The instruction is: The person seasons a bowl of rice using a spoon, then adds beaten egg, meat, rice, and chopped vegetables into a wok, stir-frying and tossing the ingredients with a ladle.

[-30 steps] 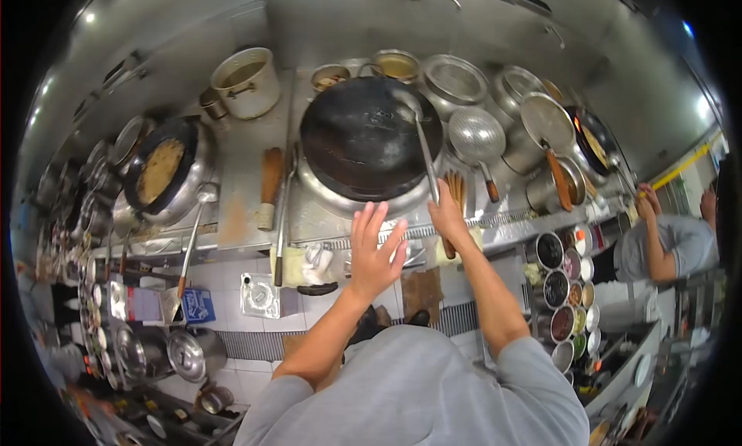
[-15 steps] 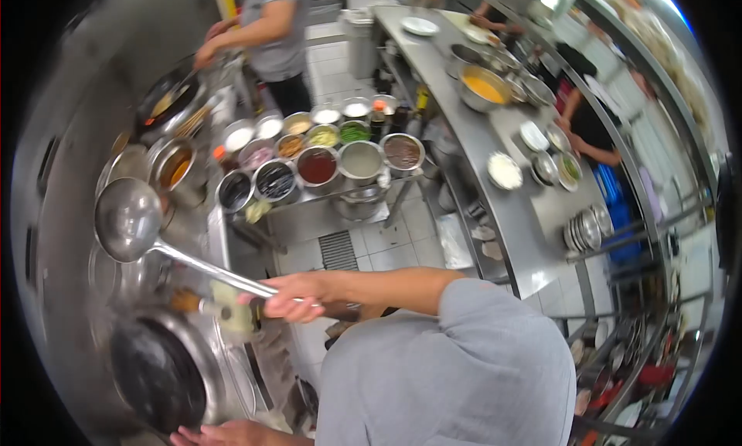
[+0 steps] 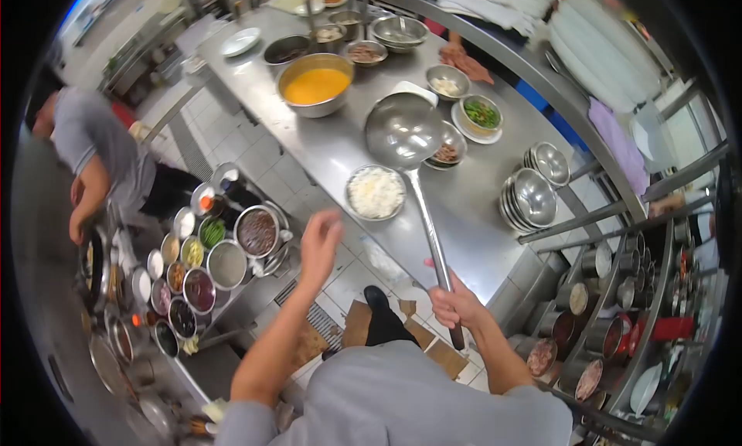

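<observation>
My right hand [image 3: 456,299] is wrapped around the handle of a large metal ladle [image 3: 403,131], near its dark end. The ladle's round bowl is over the steel table [image 3: 444,233], partly covering a white dish behind it. My left hand [image 3: 321,241] reaches forward with nothing in it, fingers loosely curved and apart. A bowl of white, grainy food [image 3: 376,192] stands just beyond it at the table edge, not touched. Beside the ladle are a small bowl with reddish-brown pieces [image 3: 447,146] and a bowl of chopped greens [image 3: 481,114] on a white plate.
A metal basin of yellow liquid [image 3: 315,84] is farther along the table. Stacked metal bowls [image 3: 532,199] stand at right, beside shelves with containers. Ingredient pots [image 3: 227,265] fill a stand at left, where a co-worker [image 3: 108,144] stands. Cardboard [image 3: 357,322] lies on the floor.
My view and body have turned right, from the stove to the steel table. The ladle, still in my right hand, has swung over the table. My left hand has come up from beside the wok.
</observation>
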Demonstrator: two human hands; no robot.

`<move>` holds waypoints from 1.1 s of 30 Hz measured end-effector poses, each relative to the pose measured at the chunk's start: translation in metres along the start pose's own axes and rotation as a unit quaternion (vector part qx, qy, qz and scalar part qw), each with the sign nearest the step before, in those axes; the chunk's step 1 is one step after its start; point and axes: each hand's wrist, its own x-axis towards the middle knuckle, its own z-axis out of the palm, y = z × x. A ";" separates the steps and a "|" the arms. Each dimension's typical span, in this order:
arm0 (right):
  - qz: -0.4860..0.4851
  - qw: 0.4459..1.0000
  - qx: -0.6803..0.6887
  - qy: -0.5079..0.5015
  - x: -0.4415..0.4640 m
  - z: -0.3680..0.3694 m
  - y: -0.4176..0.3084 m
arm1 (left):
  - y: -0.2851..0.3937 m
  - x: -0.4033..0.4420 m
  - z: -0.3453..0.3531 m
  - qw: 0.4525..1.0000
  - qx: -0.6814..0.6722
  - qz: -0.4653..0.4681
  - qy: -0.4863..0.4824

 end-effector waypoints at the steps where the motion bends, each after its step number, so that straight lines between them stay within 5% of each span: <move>1: -0.004 1.000 0.011 0.009 0.006 -0.009 -0.004 | 0.014 0.045 0.032 0.998 0.067 0.007 -0.020; 3: -0.084 0.988 0.027 0.125 0.021 -0.025 -0.010 | 0.007 0.123 0.101 0.998 -0.027 -0.037 -0.032; 6: -0.123 0.976 0.070 0.166 0.030 -0.042 -0.005 | -0.045 0.222 0.182 0.984 0.160 -0.036 -0.066; 7: -0.140 0.969 0.094 0.178 0.031 -0.046 -0.003 | -0.044 0.235 0.201 0.979 0.173 -0.084 -0.066; 9: -0.136 0.967 0.111 0.183 0.024 -0.050 -0.003 | -0.052 0.252 0.223 0.966 0.246 0.013 -0.074; 14: -0.156 0.967 0.147 0.139 0.018 -0.061 -0.019 | -0.016 0.242 0.220 0.967 0.254 0.030 -0.006; 15: -0.156 0.968 0.146 0.132 0.024 -0.057 -0.027 | -0.012 0.241 0.209 0.966 0.256 0.033 0.000; 17: -0.134 0.981 0.101 0.102 0.042 -0.045 -0.052 | -0.007 0.236 0.181 0.984 -0.085 -0.153 -0.017; 19: -0.124 0.987 0.066 0.078 0.073 -0.024 -0.078 | -0.008 0.223 0.137 0.966 -0.182 -0.182 0.001; 22: -0.117 0.992 0.046 0.029 0.133 0.012 -0.115 | -0.006 0.196 0.059 0.957 -0.216 -0.181 0.061; 33: -0.013 0.961 -0.259 0.096 0.338 0.105 -0.167 | -0.085 0.215 -0.181 0.941 -0.193 -0.131 0.244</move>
